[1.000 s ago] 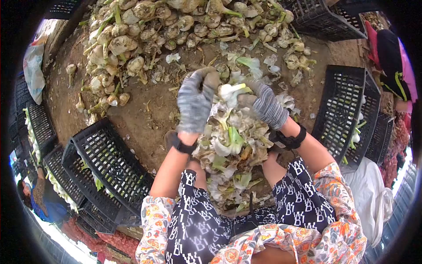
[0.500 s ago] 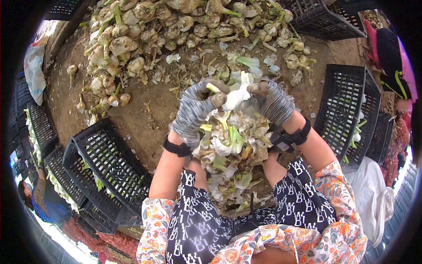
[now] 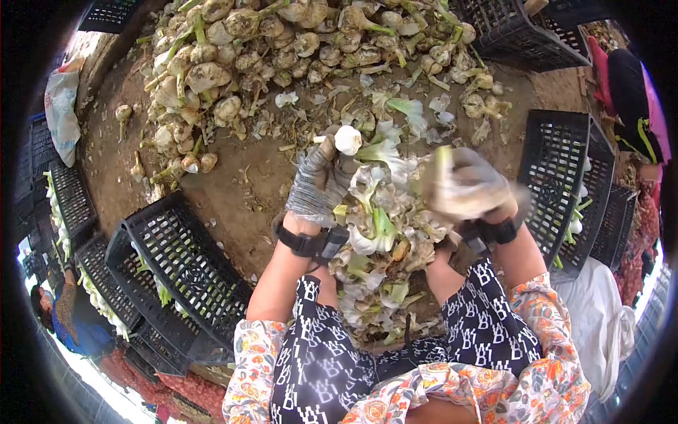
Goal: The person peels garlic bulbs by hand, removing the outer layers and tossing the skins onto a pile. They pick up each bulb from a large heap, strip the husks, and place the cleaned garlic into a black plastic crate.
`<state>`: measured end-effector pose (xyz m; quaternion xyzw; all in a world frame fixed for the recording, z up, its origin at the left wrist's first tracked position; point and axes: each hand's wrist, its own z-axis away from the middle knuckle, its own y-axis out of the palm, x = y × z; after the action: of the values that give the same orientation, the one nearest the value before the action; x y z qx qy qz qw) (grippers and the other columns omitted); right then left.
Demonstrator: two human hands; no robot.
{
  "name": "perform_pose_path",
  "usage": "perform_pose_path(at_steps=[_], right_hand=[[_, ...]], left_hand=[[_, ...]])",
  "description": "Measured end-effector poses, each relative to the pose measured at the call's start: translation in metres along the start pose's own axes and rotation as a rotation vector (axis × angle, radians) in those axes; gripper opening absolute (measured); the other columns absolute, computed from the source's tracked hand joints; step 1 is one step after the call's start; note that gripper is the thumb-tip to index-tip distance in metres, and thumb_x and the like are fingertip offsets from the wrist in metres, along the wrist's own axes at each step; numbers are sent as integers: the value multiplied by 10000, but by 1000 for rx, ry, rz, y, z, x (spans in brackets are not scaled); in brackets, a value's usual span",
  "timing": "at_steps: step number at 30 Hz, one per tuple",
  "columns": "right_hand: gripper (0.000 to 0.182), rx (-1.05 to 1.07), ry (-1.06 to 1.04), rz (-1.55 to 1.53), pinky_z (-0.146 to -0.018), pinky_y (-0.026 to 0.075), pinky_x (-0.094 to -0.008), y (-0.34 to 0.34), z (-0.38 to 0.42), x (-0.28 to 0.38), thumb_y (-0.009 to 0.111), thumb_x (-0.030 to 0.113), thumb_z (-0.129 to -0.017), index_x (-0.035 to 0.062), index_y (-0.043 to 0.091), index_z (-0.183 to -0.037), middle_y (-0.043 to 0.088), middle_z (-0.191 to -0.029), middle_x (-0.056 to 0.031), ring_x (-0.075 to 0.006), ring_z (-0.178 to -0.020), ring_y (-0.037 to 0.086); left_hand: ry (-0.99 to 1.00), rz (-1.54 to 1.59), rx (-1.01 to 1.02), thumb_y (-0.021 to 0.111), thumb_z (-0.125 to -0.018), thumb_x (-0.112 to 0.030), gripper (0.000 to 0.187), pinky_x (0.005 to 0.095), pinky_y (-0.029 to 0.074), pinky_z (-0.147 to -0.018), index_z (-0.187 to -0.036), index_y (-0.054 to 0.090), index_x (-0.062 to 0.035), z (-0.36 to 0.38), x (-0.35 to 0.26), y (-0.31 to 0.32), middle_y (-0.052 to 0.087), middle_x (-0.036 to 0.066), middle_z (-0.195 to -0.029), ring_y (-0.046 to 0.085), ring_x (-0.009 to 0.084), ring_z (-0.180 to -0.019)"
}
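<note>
My left hand (image 3: 316,182), in a grey knitted glove, is closed on a white, cleaned garlic bulb (image 3: 348,140) with a short stem pointing left. My right hand (image 3: 474,185), also gloved, is smeared by motion to the right of the bulb. A pale strip, perhaps a stem or peel, shows at its fingers, but I cannot make out whether it is gripped. Beneath and between the hands lies a heap of stripped garlic skins and leaves (image 3: 381,233). Peeled green-white leaves (image 3: 385,152) lie just beyond the left hand.
Unpeeled garlic bulbs (image 3: 282,42) with soil on them are piled ahead. Tilted black plastic crates stand at my left (image 3: 187,261) and right (image 3: 554,177), with another crate (image 3: 526,35) at the upper right. A white sack (image 3: 593,325) lies at the lower right. Other people are at both edges.
The hands were together at the bulb, with leafy skin on it. They are now apart: the left keeps the bare bulb, and the right has swung right and slightly down.
</note>
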<state>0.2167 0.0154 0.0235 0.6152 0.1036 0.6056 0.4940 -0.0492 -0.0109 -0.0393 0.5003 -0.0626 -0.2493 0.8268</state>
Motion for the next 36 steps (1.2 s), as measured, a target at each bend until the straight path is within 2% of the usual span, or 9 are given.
perform_pose_path(at_steps=[3, 7, 9, 13, 18, 21, 24, 31, 36], right_hand=[[532, -229, 178, 1118, -866, 449, -351, 19, -21, -8, 590, 233, -804, 87, 419, -1287, 540, -1177, -163, -257, -982, 577], [480, -421, 168, 1452, -765, 473, -411, -32, -30, -39, 572, 245, -810, 138, 445, -1260, 571, -1032, -212, -320, -879, 597], [438, -598, 235, 1361, -718, 478, -406, -45, -25, -16, 567, 237, -810, 121, 476, -1223, 587, -976, -205, -300, -815, 606], [330, -1021, 35, 1397, -656, 477, -374, -92, -24, 16, 555, 227, -821, 71, 546, -1112, 621, -902, -182, -248, -736, 612], [505, -1401, -44, 1408, -747, 459, -409, -170, -42, 56, 559, 449, -797, 25, 556, -1071, 614, -910, -225, -348, -852, 588], [561, -1539, 70, 1580, -779, 464, -425, -170, -65, 72, 553, 478, -795, -46, 582, -996, 609, -928, -244, -365, -880, 582], [571, -1387, 465, 1557, -764, 474, -428, -169, -75, 93, 555, 475, -796, -65, 581, -980, 600, -924, -270, -374, -872, 583], [490, -1267, -22, 1429, -738, 455, -407, -176, -52, 63, 525, 423, -839, -9, 557, -1069, 601, -943, -210, -351, -854, 567], [274, -727, 21, 1370, -745, 449, -388, -83, -58, 25, 413, 151, -906, 56, 557, -1119, 564, -973, -171, -304, -858, 538]], left_hand=[[88, 92, -201, 611, -833, -180, 276, 304, 550, -764, -1069, 563, -44, 16, -2, 17, 606, 115, -1041, 600, 217, -936], [205, 189, -125, 710, -740, -202, 338, 292, 546, -673, -1017, 579, -61, 63, -42, 12, 610, 103, -976, 591, 211, -882], [228, 696, 326, 677, -730, -99, 276, 193, 478, -539, -980, 569, -56, 94, -68, 26, 603, 67, -965, 593, 156, -833], [726, 578, 1038, 632, -750, -31, 581, 224, 484, -497, -1263, 370, 45, 168, -114, 9, 502, 133, -1016, 625, 132, -642], [703, 103, 703, 779, -627, -74, 756, 211, 429, -468, -1287, 410, -85, 172, -98, -1, 457, 3, -920, 493, 79, -681], [472, -154, 316, 769, -617, -435, 890, 288, 456, -682, -1330, 343, -116, 136, -75, 12, 493, 27, -1042, 474, 146, -838], [342, -512, 0, 668, -678, -558, 822, 317, 475, -741, -1298, 390, -95, 102, -49, 28, 512, 98, -1146, 518, 208, -940], [246, -861, -113, 696, -764, -303, 641, 346, 478, -829, -1266, 422, -15, 37, -13, 56, 548, 113, -1128, 535, 215, -1023], [705, -1218, 139, 720, -685, -12, 764, 345, 369, -989, -1339, 331, -67, -18, 21, 56, 394, 86, -1336, 402, 192, -1192]])
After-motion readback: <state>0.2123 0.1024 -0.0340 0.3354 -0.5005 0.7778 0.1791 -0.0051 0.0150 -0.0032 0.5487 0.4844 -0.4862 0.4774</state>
